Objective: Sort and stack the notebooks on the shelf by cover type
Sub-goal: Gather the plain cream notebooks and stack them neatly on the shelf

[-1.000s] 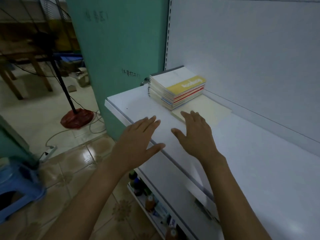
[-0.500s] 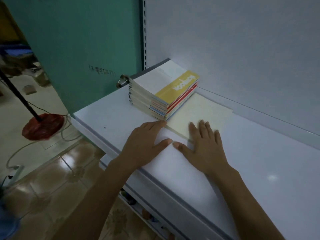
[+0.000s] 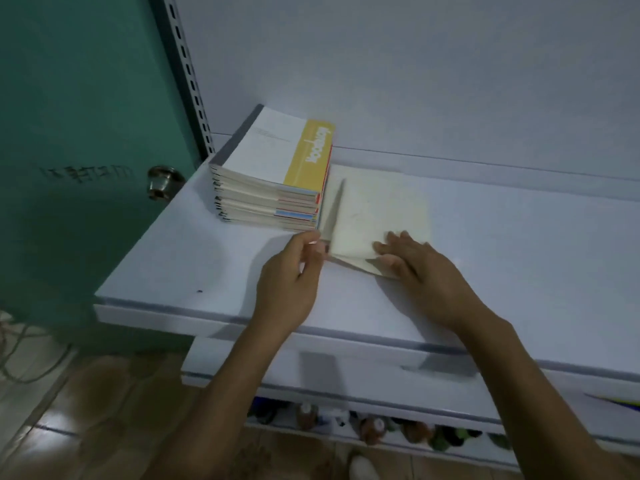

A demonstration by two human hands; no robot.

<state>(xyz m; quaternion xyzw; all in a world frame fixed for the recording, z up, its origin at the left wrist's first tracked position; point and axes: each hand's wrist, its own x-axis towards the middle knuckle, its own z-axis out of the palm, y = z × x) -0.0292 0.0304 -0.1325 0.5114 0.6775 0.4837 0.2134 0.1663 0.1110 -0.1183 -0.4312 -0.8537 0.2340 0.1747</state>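
A stack of several notebooks [image 3: 273, 178] stands at the left end of the white shelf [image 3: 180, 258]; the top one has a white cover with a yellow band. Right of the stack lies a thin cream notebook [image 3: 377, 209], its near corner lifted off the shelf. My right hand [image 3: 419, 268] holds that corner, fingers on top and thumb underneath. My left hand [image 3: 294, 271] has its fingers curled at the cream notebook's near left corner, just below the stack; whether it pinches the edge is unclear.
A green door [image 3: 86, 133] with a metal knob [image 3: 161, 181] stands left of the shelf. A white back panel [image 3: 415, 81] rises behind it. Lower shelves [image 3: 346, 382] hold small items. Tiled floor lies below left.
The view has swung toward the shelf. Both hands moved forward from flat on the shelf to the cream notebook's near edge, and its near corner has lifted.
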